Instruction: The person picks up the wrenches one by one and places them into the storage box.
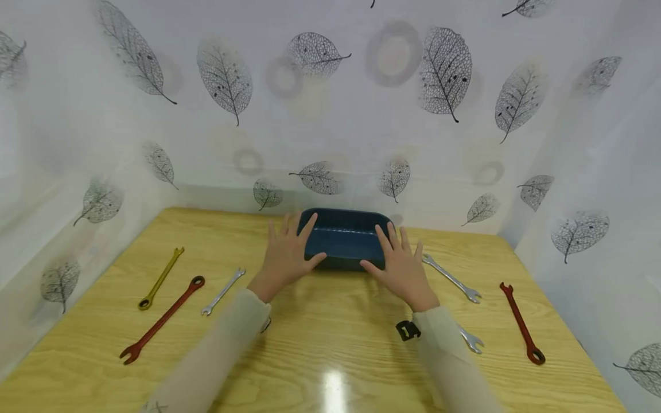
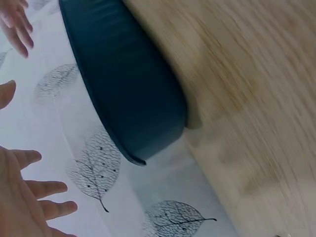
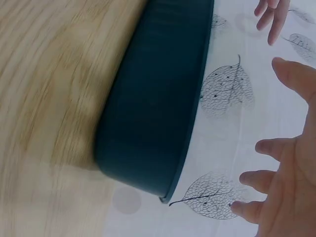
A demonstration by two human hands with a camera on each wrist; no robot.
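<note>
A dark blue rectangular tray with raised walls stands at the back of the wooden table. My left hand, fingers spread, hovers at its left end. On the other side my right hand mirrors it, thumb and fingers apart. Both wrist views show a gap between the palm and the tray's wall. In the right wrist view the same outer wall fills the middle, with the right hand's fingertips off to the side. Neither hand holds anything.
Left on the table lie a yellow wrench, a red wrench and a small silver wrench. At right are two silver wrenches, one above another half under the sleeve, and a red wrench. A leaf-print curtain hangs behind.
</note>
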